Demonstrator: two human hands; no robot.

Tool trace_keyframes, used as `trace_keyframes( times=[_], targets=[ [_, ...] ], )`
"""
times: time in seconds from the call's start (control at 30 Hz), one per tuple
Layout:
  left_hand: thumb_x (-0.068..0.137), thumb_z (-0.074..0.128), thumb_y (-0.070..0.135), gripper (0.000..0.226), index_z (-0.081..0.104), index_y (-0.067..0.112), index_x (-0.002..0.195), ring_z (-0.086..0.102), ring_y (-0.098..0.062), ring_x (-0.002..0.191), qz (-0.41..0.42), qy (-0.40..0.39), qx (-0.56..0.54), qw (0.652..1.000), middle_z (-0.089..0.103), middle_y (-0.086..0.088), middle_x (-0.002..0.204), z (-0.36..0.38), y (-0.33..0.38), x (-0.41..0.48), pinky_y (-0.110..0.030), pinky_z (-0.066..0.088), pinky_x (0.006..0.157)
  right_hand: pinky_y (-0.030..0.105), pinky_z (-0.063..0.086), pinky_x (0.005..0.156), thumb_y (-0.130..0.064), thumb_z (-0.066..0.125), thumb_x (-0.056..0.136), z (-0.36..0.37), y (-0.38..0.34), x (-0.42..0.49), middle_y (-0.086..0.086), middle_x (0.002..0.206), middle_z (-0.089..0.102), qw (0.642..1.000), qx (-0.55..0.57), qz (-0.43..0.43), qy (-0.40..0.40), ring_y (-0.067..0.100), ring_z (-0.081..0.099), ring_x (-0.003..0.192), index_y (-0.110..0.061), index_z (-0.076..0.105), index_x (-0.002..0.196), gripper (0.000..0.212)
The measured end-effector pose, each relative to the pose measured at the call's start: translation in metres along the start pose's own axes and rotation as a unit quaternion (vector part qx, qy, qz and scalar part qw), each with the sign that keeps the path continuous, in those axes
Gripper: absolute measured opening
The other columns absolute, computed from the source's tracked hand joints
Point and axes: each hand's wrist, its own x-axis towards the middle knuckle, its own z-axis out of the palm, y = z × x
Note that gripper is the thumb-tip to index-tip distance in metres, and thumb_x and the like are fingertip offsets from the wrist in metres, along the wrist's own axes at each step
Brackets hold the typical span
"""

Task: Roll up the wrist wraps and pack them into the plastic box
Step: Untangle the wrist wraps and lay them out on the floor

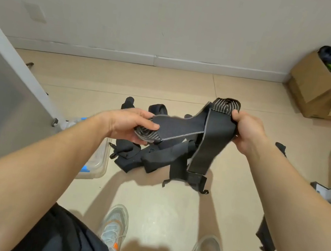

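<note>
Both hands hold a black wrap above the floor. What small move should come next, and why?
Probably begin rolling at the striped end that the left hand pinches. The wrap is unrolled: it spans flat to the right hand, and a length of it hangs loose below. The plastic box lies on the floor at the left.
</note>
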Motion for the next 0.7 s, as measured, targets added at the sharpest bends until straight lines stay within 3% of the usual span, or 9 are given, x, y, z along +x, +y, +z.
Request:
trace_keyframes(
  times=[0.07,0.17,0.27,0.33,0.43,0.53,0.63,0.7],
  targets=[
    [0.096,0.062,0.003,0.022,0.067,0.017,0.111,0.072,-0.015,0.081,0.032,0.035,-0.018,0.999,0.073,-0.004,0.094,-0.003,0.015,-0.003,-0.026,0.059,0.063,0.034,0.051,0.072,-0.017,0.057,0.103,-0.007,0.002,0.001,0.002,0.094,0.068,0.999,-0.040,-0.002,-0.004,0.020,0.062,0.087,-0.016,0.066,0.100,0.010],
    [0.094,0.061,-0.005,0.034,0.066,0.020,0.117,0.072,-0.020,0.087,0.103,0.116,-0.035,0.987,0.071,-0.007,0.102,0.000,0.038,-0.005,-0.031,0.061,0.067,0.038,0.051,0.074,-0.018,0.059,0.103,-0.014,0.002,-0.001,0.007,0.101,0.067,0.993,-0.119,0.001,-0.019,0.024,0.060,0.087,-0.016,0.062,0.106,0.005],
    [0.093,0.064,-0.005,0.040,0.067,0.022,0.122,0.071,-0.024,0.093,0.160,0.133,0.009,0.978,0.071,-0.006,0.109,0.007,0.058,-0.009,-0.031,0.059,0.069,0.035,0.053,0.066,-0.019,0.059,0.103,-0.014,-0.004,-0.009,0.009,0.095,0.060,0.973,-0.223,-0.032,-0.044,0.027,0.055,0.079,-0.018,0.054,0.091,0.013],
    [0.093,0.065,-0.003,0.040,0.070,0.026,0.121,0.069,-0.015,0.087,0.192,0.133,0.071,0.970,0.072,0.000,0.105,0.014,0.071,-0.016,-0.027,0.056,0.066,0.035,0.053,0.067,-0.020,0.059,0.103,-0.013,-0.013,-0.018,0.009,0.093,0.062,0.963,-0.253,-0.068,-0.068,0.027,0.054,0.075,-0.016,0.055,0.090,0.015],
    [0.091,0.069,-0.001,0.038,0.068,0.023,0.120,0.067,-0.015,0.088,0.233,0.158,0.120,0.952,0.074,0.005,0.099,0.021,0.082,-0.019,-0.030,0.051,0.067,0.042,0.052,0.076,-0.016,0.058,0.103,-0.013,-0.034,-0.037,0.010,0.093,0.068,0.956,-0.228,-0.124,-0.138,0.027,0.060,0.082,-0.009,0.062,0.098,0.010],
    [0.093,0.066,-0.003,0.032,0.065,0.014,0.120,0.069,-0.020,0.091,0.241,0.167,0.035,0.955,0.077,0.000,0.098,0.026,0.085,-0.024,-0.036,0.048,0.075,0.040,0.054,0.081,-0.011,0.055,0.103,-0.014,-0.053,-0.058,0.005,0.098,0.076,0.950,-0.177,-0.152,-0.205,0.018,0.068,0.090,-0.021,0.069,0.110,0.018],
    [0.098,0.060,0.004,0.011,0.068,0.010,0.103,0.068,-0.010,0.073,0.238,0.135,-0.018,0.962,0.074,0.002,0.083,0.034,0.084,-0.032,-0.025,0.052,0.071,0.039,0.050,0.081,-0.008,0.056,0.102,-0.013,-0.058,-0.069,0.014,0.116,0.073,0.945,-0.130,-0.148,-0.262,0.022,0.068,0.098,-0.023,0.068,0.124,0.029],
    [0.101,0.058,0.011,0.011,0.067,0.012,0.095,0.063,-0.007,0.065,0.235,0.129,-0.037,0.963,0.070,0.005,0.074,0.037,0.082,-0.033,-0.024,0.050,0.067,0.037,0.048,0.079,-0.007,0.056,0.101,-0.009,-0.054,-0.074,0.020,0.121,0.071,0.944,-0.095,-0.139,-0.284,0.026,0.064,0.100,-0.021,0.069,0.124,0.030]
  ],
)
